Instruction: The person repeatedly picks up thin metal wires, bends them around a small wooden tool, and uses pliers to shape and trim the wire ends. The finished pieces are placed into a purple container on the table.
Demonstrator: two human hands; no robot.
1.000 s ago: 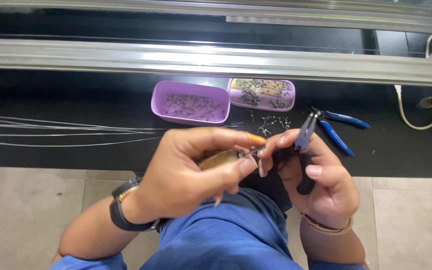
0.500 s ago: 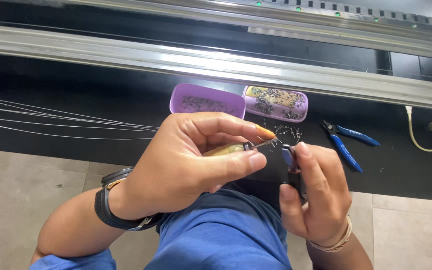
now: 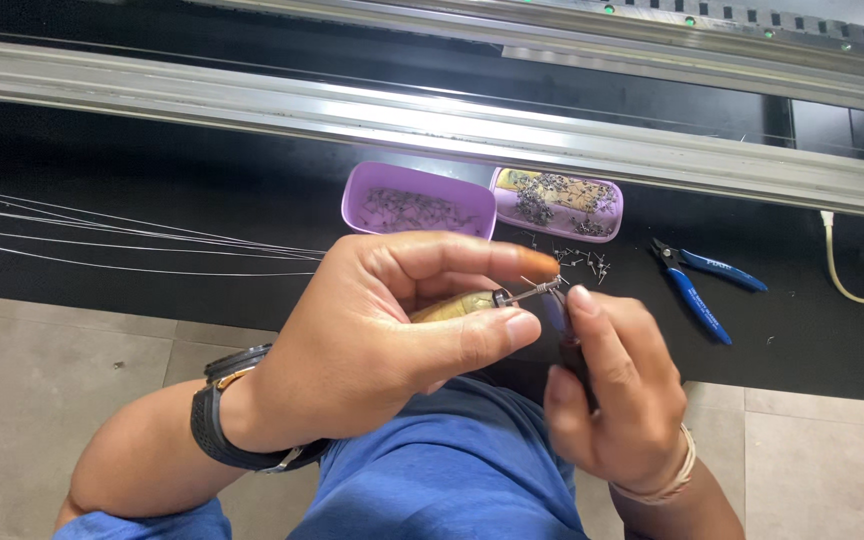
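A: Head view, centre of frame. State the grip of each hand.

B: The left hand [image 3: 392, 340] is clenched around a small tool with a yellowish wooden handle [image 3: 457, 305]; its thin metal tip [image 3: 534, 291] points right. The right hand [image 3: 617, 400] grasps a dark-handled tool [image 3: 570, 355], mostly hidden by the fingers, so its type is probably pliers but cannot be confirmed. The two tools meet at the metal tip, just right of centre.

A: Surrounding items?

B: Above the hands, on the black work surface [image 3: 152, 170], stand two purple trays: the left tray [image 3: 418, 200] and the right tray [image 3: 557, 200], both holding small metal parts. Loose metal parts [image 3: 577, 262] lie just below the right tray. Blue-handled cutters [image 3: 702, 280] lie at right. Thin wires [image 3: 122, 235] run in from the left edge. A metal rail [image 3: 402, 110] crosses the upper frame.
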